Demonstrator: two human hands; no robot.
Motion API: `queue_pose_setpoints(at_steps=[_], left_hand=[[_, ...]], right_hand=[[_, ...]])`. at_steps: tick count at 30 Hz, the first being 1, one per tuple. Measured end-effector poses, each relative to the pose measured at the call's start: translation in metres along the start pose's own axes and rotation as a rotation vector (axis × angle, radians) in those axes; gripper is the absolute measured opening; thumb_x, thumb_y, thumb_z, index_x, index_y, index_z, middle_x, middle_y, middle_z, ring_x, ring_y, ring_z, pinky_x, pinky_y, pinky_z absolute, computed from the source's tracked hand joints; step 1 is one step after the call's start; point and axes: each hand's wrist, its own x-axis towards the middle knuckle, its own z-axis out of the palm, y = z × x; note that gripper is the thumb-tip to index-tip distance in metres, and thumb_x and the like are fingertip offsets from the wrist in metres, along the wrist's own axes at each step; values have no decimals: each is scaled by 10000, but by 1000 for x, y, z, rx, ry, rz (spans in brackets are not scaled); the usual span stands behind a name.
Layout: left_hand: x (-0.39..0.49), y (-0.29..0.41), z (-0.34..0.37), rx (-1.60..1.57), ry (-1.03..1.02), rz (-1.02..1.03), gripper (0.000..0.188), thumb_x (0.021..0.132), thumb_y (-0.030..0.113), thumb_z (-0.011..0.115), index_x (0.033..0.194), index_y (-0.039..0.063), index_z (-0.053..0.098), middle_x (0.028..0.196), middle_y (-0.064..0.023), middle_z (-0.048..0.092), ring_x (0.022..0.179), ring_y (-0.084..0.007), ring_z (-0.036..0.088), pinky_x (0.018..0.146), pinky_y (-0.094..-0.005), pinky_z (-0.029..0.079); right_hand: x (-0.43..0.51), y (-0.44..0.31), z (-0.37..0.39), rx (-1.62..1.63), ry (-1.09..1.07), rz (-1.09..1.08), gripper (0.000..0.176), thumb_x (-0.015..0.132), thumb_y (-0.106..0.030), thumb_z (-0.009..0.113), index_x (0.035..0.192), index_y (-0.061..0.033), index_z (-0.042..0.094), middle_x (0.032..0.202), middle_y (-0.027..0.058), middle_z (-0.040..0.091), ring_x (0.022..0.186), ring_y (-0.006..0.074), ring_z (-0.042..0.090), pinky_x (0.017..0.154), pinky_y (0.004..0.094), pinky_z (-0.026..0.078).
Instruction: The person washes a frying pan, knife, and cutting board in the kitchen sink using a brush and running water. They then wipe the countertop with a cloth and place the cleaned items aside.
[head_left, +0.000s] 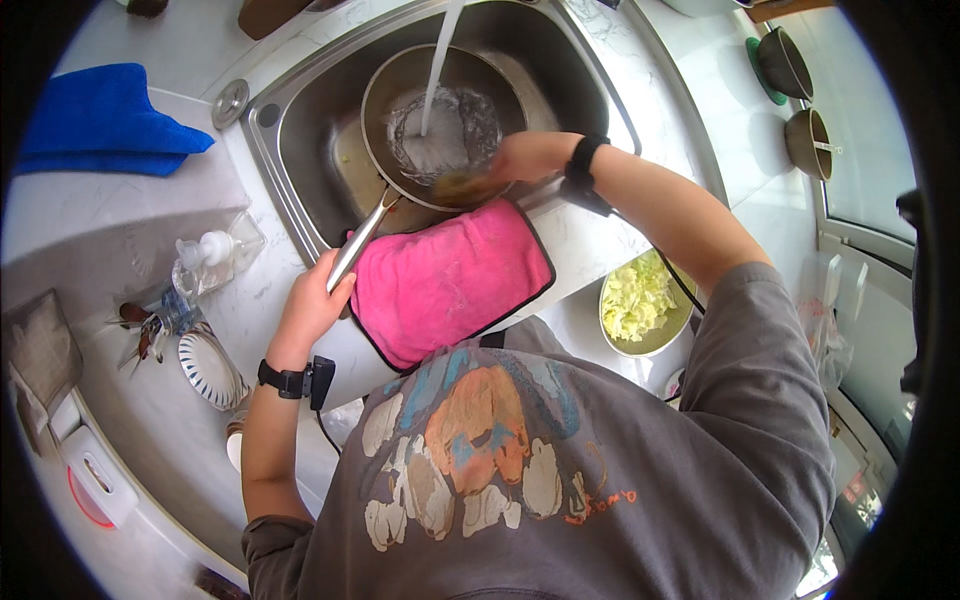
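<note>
A deep frying pan (379, 112) stands tilted in the stainless steel sink (311, 142), and a stream of water (436, 71) falls into it. Clear water swirls over its bottom. Its metal handle (361, 244) points out over the sink's front edge, where my left hand (309, 304) is closed around it. Over the pan's right side, my right hand (529, 157) holds a yellow-brown brush-like scrubber (461, 187) against the inner wall; motion blurs its exact kind. A pink cloth (450, 285) with a dark border drapes over the counter edge below the pan.
A bowl of chopped cabbage (637, 304) sits at the right, below my forearm. On the left are a blue towel (112, 124), a sink strainer (230, 103), a pump bottle (214, 251) and a striped dish (210, 365). Two dark bowls (784, 64) stand far right.
</note>
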Motion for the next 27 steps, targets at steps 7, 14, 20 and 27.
queue_pose_setpoints(at_steps=[7, 14, 20, 27], left_hand=[[-4, 16, 9, 572, 72, -13, 421, 823, 293, 647, 1165, 57, 579, 790, -169, 655, 719, -338, 643, 612, -418, 504], [6, 30, -10, 954, 201, 7, 471, 724, 288, 708, 1141, 89, 614, 953, -122, 615, 872, -279, 599, 724, -397, 483], [29, 79, 75, 645, -55, 893, 685, 787, 443, 631, 1381, 175, 419, 1457, -58, 356, 1375, -249, 279, 1117, -466, 213], [27, 80, 118, 622, -343, 1005, 760, 783, 508, 603, 1412, 152, 369, 1483, -28, 326, 1387, -205, 262, 1135, -440, 180]], right_hand=[[-21, -11, 0, -173, -6, 385, 260, 818, -167, 526, 973, -50, 699, 1017, 142, 674, 961, 328, 640, 784, 414, 515], [-10, 1, -18, -122, -36, 355, 264, 818, -196, 508, 901, -35, 700, 906, 164, 672, 843, 333, 639, 690, 432, 491], [-7, 2, -15, -186, -23, 348, 268, 808, -211, 565, 921, -9, 700, 914, 178, 676, 875, 333, 646, 739, 429, 499], [-17, -13, -27, -229, -75, 341, 281, 813, -225, 568, 983, -41, 695, 987, 168, 672, 954, 329, 635, 795, 431, 496]])
